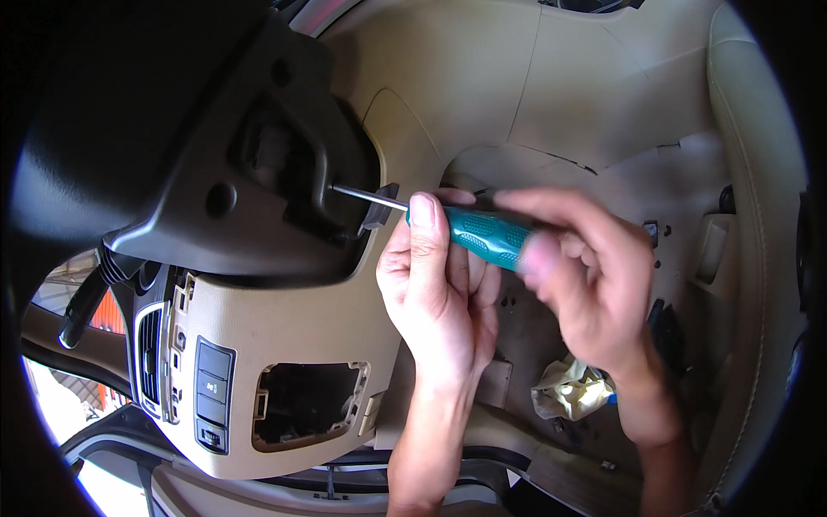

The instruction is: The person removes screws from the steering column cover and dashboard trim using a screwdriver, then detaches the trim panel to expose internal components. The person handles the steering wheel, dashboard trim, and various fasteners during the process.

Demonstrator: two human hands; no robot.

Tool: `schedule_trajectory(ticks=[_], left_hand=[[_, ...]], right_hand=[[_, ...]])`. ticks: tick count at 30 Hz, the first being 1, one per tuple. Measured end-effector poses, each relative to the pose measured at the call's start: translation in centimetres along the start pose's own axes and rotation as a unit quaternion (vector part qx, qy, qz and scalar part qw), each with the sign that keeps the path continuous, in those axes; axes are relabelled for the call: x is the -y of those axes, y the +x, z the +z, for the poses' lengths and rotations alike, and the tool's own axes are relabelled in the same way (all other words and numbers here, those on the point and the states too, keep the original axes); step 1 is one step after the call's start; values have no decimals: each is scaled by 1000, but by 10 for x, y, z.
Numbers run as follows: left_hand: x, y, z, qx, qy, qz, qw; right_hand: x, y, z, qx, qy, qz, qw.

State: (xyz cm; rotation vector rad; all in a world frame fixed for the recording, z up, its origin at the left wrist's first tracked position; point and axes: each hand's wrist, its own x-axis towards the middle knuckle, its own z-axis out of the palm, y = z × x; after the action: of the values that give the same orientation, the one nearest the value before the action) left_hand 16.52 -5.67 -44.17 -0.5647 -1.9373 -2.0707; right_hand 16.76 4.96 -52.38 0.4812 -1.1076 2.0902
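Observation:
A screwdriver with a teal handle (487, 237) points left, and its thin metal shaft reaches the black steering column cover (202, 211). The tip meets a recess in that cover; what it touches inside is hidden. With thumb and fingers, my left hand (439, 280) grips the front of the handle, where the shaft begins. My right hand (607, 276) is around the rear end of the handle, its thumb and forefinger smeared by motion. A small dark tab (379, 207) sticks out at the cover's edge, just behind the shaft.
The beige dashboard panel (327, 319) has a rectangular opening (306, 405) and a black switch strip (215, 383). A control stalk (90, 302) juts out at left. Crumpled pale plastic (568, 389) and small dark pieces lie on the floor. A beige seat (758, 172) borders the right.

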Motion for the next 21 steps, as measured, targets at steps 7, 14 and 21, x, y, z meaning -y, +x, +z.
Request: schedule_trajectory(ticks=[7, 14, 21], left_hand=[[-5, 1, -1, 9, -5, -35, 999], [-3, 2, 0, 5, -23, -35, 999], [-6, 1, 4, -16, -39, -35, 999]], right_hand=[[-3, -5, 1, 9, 32, 119, 992], [-12, -7, 20, -132, -82, -157, 975], [-1, -2, 4, 5, 114, 188, 975]])
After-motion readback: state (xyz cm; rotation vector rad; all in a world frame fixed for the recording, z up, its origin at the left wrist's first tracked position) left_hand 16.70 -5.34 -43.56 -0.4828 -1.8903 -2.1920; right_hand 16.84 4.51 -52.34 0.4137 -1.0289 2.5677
